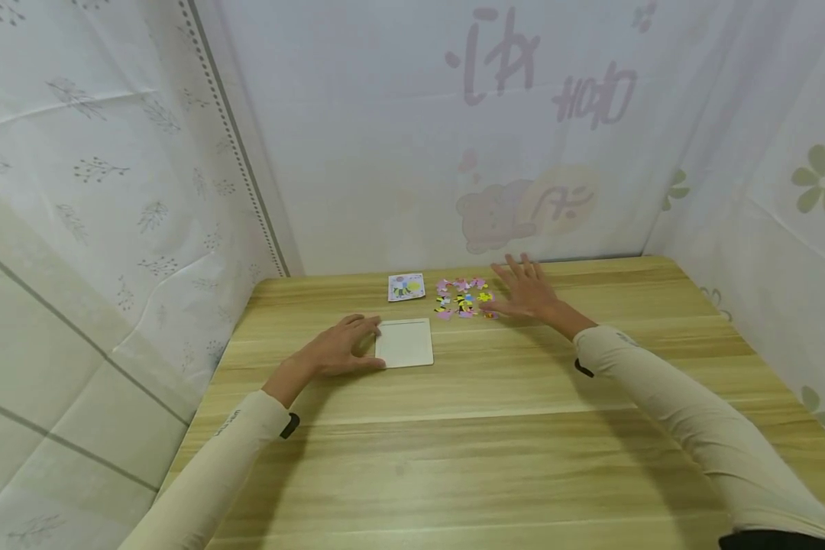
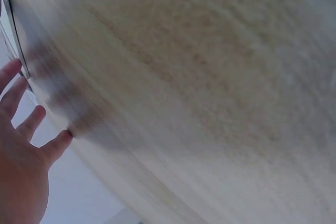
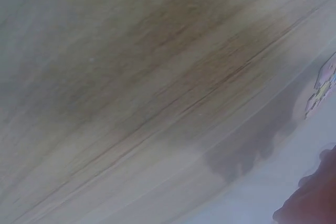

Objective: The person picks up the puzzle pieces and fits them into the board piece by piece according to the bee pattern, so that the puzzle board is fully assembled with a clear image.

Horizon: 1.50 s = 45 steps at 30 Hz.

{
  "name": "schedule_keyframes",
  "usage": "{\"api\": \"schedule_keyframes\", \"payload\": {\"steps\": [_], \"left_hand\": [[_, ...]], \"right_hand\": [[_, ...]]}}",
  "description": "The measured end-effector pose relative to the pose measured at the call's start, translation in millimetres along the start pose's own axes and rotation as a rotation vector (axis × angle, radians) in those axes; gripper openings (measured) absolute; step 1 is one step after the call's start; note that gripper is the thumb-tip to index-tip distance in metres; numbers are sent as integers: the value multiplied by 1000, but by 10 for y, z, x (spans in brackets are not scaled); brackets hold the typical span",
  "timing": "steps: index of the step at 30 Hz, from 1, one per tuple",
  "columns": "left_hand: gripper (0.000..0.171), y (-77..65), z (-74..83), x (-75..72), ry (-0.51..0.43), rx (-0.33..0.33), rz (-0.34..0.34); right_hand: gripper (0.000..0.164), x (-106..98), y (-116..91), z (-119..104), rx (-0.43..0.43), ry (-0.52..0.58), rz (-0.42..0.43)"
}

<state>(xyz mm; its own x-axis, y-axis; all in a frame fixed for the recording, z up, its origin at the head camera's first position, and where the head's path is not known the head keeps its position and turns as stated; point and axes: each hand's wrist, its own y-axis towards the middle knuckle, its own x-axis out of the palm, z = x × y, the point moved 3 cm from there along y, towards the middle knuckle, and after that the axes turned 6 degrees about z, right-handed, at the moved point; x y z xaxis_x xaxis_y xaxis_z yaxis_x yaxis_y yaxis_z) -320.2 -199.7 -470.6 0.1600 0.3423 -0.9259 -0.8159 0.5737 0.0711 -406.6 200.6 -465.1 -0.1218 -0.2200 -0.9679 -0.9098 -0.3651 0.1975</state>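
A white square tray (image 1: 404, 344) with a thin raised rim lies on the table in the head view. My left hand (image 1: 344, 347) is at its left side, thumb and fingers spread apart along that edge. In the left wrist view the left hand (image 2: 23, 145) shows spread fingers, with the tray's edge at the upper left. Several jigsaw puzzle pieces (image 1: 464, 299), pink, yellow and black, are grouped behind and right of the tray. My right hand (image 1: 525, 292) is stretched out flat with fingers spread at their right side, its thumb right at the rightmost pieces.
Left of the pieces, behind the tray, lies a small picture card (image 1: 406, 287) with a coloured drawing. The wooden table (image 1: 412, 458) ends at a printed white curtain (image 1: 371, 153) at the back, with more curtains on both sides.
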Motion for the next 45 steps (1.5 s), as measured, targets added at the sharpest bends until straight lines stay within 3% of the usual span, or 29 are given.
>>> {"api": "schedule_keyframes", "payload": {"steps": [24,36,45], "left_hand": [[89,63,-61,7,16,-58,-23],[96,67,-40,1,12,-44,-16],[99,63,-50,19,-3,-61,-22]], "right_hand": [[96,110,241,-187,-57,37,-50],[83,150,407,-299,-87,119,-23],[70,191,548,-370,-160,85,-5]]}}
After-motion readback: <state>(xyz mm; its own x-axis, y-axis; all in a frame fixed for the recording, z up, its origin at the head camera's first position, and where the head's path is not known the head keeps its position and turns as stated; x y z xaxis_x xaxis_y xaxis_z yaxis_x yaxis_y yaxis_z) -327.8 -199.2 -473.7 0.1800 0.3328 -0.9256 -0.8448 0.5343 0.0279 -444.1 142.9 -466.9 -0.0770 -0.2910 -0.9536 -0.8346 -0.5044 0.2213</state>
